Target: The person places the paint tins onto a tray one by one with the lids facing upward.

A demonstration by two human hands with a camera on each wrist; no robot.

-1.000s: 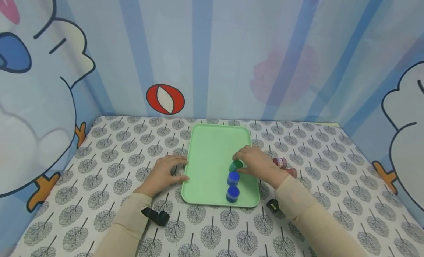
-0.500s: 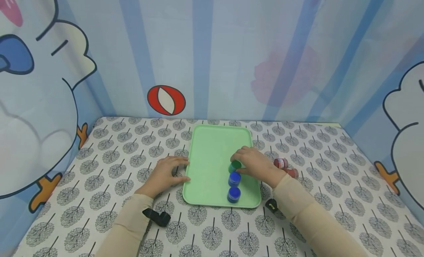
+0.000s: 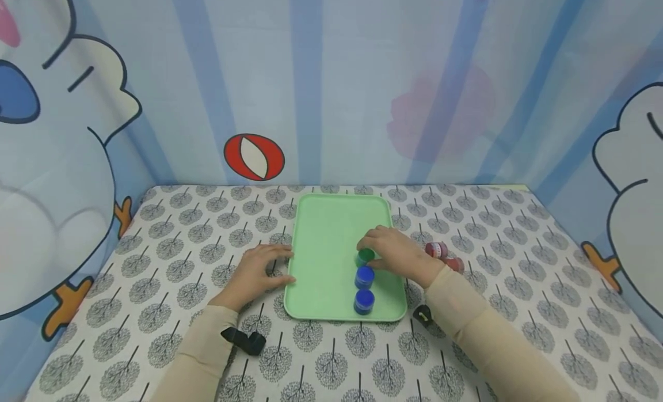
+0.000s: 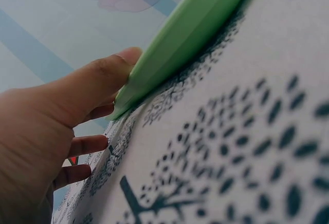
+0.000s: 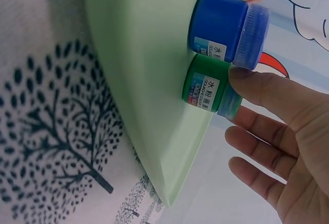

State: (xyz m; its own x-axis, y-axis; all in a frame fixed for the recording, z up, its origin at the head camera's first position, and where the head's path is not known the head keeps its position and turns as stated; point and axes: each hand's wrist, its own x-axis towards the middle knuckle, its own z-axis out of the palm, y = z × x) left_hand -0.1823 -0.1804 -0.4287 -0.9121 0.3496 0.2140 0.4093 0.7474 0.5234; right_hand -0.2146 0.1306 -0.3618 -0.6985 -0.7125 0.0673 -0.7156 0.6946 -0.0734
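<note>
A light green tray [image 3: 331,217] lies on the table. On its right half my right hand [image 3: 396,252] pinches a green paint jar [image 3: 365,257] by its lid between thumb and fingers. In the right wrist view the thumb is at the lid of the green jar [image 5: 205,82], which stands right beside a blue paint jar [image 5: 218,26]. Nearer me on the tray is a second blue paint jar [image 3: 364,302], in line with the other two. My left hand [image 3: 256,272] is at the tray's left edge, thumb against the rim [image 4: 149,75] and fingers spread.
Two red paint jars [image 3: 445,258] lie on the patterned tablecloth [image 3: 331,361], right of the tray and close to my right forearm. Black wrist straps [image 3: 243,340] show at both sleeves. A cartoon-printed curtain [image 3: 342,102] rises behind the table.
My right hand has shifted slightly left with the green jar, which has come from a tilt to upright, in line with the blue jars. The left hand has stayed in place.
</note>
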